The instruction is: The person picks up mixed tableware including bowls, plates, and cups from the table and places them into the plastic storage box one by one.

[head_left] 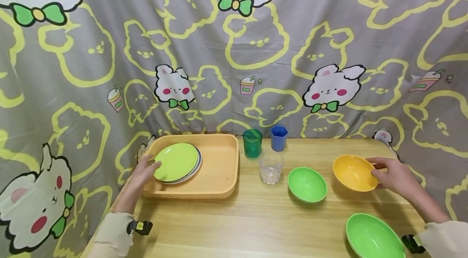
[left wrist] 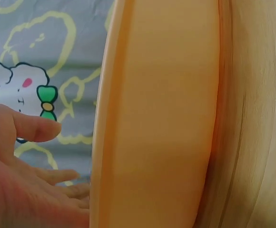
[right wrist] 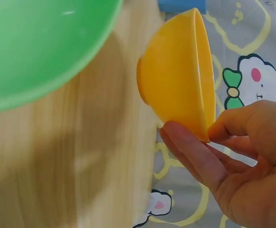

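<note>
My right hand pinches the rim of a yellow-orange bowl, thumb at the rim and fingers under the side. In the right wrist view the bowl shows its outer wall and foot. My left hand is over the left side of the peach tray, fingers extended near a stack of plates topped by a lime-green plate. The left wrist view has the left hand beside the tray wall, thumb apart from the fingers, holding nothing.
Left of the yellow bowl sits a green bowl; a larger green bowl is at the front right. A clear glass, a teal cup and a blue cup stand right of the tray. A patterned curtain hangs behind the table.
</note>
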`<state>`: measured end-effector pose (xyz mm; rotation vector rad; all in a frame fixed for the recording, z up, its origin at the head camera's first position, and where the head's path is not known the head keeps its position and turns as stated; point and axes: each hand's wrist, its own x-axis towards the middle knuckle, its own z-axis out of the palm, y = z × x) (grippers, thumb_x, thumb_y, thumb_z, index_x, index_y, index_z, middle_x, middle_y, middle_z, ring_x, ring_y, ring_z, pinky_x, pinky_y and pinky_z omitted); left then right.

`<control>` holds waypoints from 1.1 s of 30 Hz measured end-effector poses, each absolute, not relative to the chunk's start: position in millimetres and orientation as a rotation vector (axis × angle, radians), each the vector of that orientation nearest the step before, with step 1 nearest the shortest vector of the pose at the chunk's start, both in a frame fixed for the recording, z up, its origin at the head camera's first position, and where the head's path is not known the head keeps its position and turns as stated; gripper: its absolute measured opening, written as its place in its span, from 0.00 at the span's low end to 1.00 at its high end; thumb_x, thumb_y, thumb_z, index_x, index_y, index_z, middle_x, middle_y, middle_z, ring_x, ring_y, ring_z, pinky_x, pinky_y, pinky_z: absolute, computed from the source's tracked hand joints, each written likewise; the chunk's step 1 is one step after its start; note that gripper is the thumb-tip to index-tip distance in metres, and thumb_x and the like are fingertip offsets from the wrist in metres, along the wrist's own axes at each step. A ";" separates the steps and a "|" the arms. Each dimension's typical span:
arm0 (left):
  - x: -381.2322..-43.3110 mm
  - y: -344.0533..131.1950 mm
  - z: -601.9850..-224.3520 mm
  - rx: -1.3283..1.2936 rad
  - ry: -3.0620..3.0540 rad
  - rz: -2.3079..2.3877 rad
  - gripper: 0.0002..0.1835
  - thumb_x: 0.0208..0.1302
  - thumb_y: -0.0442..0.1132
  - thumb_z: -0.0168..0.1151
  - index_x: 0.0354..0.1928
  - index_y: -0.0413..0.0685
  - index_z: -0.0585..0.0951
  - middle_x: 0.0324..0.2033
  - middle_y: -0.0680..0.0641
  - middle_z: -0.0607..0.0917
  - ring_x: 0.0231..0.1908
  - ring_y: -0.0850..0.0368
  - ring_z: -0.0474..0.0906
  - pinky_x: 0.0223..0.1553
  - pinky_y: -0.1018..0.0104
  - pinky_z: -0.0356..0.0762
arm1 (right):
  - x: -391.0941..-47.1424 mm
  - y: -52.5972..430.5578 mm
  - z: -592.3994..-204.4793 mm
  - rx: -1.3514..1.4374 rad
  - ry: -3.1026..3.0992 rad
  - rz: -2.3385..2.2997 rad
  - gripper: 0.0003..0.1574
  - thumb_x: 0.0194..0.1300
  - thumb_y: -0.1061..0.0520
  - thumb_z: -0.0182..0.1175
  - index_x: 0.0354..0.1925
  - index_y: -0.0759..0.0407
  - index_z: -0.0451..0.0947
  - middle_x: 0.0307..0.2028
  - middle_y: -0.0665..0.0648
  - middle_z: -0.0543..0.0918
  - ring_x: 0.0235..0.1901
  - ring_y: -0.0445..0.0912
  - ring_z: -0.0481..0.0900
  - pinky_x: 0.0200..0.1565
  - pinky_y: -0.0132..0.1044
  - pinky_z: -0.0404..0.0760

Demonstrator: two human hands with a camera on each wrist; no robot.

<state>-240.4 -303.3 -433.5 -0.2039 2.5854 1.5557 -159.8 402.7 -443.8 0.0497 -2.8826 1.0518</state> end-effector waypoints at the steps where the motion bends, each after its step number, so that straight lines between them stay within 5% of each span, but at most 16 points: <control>1: -240.2 -302.1 -434.1 -0.195 2.601 1.569 0.37 0.81 0.38 0.47 0.79 0.28 0.43 0.74 0.21 0.53 0.73 0.26 0.51 0.72 0.36 0.58 | -159.2 401.3 -442.8 0.037 -2.864 1.045 0.26 0.69 0.68 0.54 0.61 0.84 0.70 0.47 0.85 0.78 0.26 0.52 0.88 0.25 0.40 0.88; 9: -241.9 -290.0 -439.7 -0.042 2.660 1.770 0.29 0.82 0.38 0.47 0.77 0.33 0.56 0.71 0.28 0.65 0.69 0.32 0.63 0.67 0.39 0.67 | -157.4 392.0 -442.1 -0.056 -2.666 0.997 0.22 0.69 0.67 0.57 0.58 0.79 0.75 0.44 0.81 0.83 0.22 0.42 0.86 0.22 0.34 0.85; 17: -247.5 -284.3 -444.4 0.077 2.595 1.835 0.28 0.84 0.44 0.45 0.77 0.36 0.59 0.71 0.30 0.66 0.66 0.31 0.69 0.65 0.35 0.70 | -162.9 382.6 -441.8 -0.038 -2.525 1.100 0.22 0.69 0.69 0.55 0.59 0.78 0.73 0.46 0.84 0.81 0.28 0.22 0.77 0.24 0.33 0.86; 33: -255.4 -260.3 -440.5 0.205 2.506 1.871 0.31 0.82 0.49 0.47 0.77 0.38 0.60 0.70 0.30 0.69 0.65 0.32 0.71 0.64 0.38 0.72 | -184.3 350.2 -437.0 -0.062 -2.375 1.320 0.21 0.67 0.70 0.55 0.56 0.80 0.77 0.44 0.82 0.82 0.27 0.26 0.81 0.26 0.39 0.88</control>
